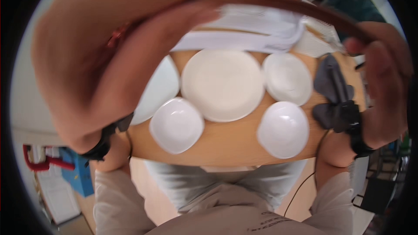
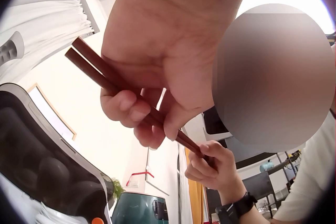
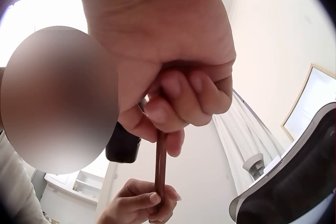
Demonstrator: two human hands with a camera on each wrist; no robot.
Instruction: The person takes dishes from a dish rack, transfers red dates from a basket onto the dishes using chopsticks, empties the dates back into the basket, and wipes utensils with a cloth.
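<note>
A pair of dark brown chopsticks [image 1: 300, 7] is held up close to the head camera, stretched between both hands above the table. My left hand [image 1: 93, 56] grips them with curled fingers; in the left wrist view their thick, square ends stick out past the left hand [image 2: 152, 61]. The other end is held by my right hand [image 1: 383, 91], its fingers curled round the sticks in the right wrist view. Below the hands stand a large cream plate [image 1: 222, 85], a smaller white plate [image 1: 287, 78] and two white bowls [image 1: 176, 125] [image 1: 284, 129]. My left hand and forearm partly hide a pale plate [image 1: 161, 89].
Dark grey pieces [image 1: 328, 78] lie at the table's right side. Behind the plates stands a white rack or tray [image 1: 235, 41]. A dark see-through lid [image 2: 47, 150] rises nearby, with a teal appliance [image 2: 139, 208] beyond. A black cable [image 1: 300, 189] hangs past the front edge.
</note>
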